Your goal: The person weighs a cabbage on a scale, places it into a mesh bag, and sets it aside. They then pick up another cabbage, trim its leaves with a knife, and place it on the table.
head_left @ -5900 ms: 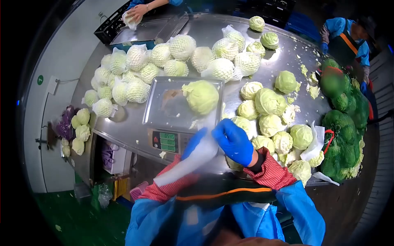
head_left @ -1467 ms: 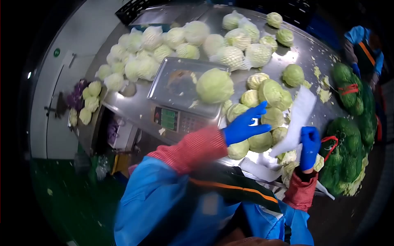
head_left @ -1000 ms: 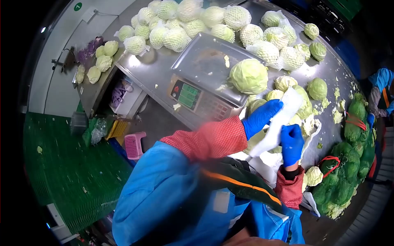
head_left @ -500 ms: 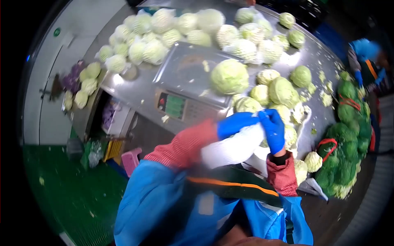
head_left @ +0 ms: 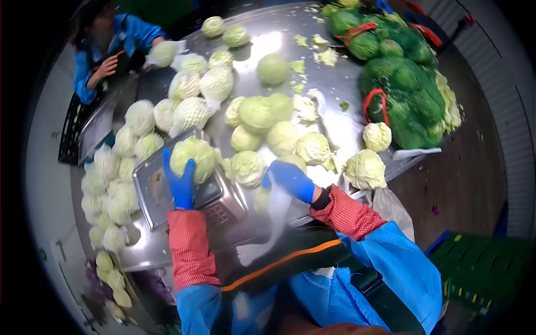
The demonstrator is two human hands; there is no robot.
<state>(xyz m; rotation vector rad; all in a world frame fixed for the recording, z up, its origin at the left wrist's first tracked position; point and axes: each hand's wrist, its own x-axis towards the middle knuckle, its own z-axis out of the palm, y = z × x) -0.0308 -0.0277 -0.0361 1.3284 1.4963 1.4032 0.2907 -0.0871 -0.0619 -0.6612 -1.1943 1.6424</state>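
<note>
My left hand (head_left: pixel 180 181), in a blue glove, has its fingers spread against the near side of a pale green cabbage (head_left: pixel 194 158). That cabbage sits on a metal scale (head_left: pixel 146 192). My right hand (head_left: pixel 290 180), also gloved in blue, is closed on a white net sleeve (head_left: pixel 274 215), which hangs down toward my apron. Bare cabbages (head_left: pixel 247 168) lie between my hands and just beyond them.
Net-wrapped cabbages (head_left: pixel 107 162) cover the left part of the steel table (head_left: pixel 268 42). At the upper left, a co-worker (head_left: pixel 120 47) holds a wrapped cabbage. Green net sacks of cabbages (head_left: pixel 399 92) lie at the right. A green crate (head_left: pixel 486 268) is at the lower right.
The view has turned toward the right. My hands have moved apart: the left has reached the cabbage on the scale, while the right keeps the white sleeve. The co-worker now shows at the upper left.
</note>
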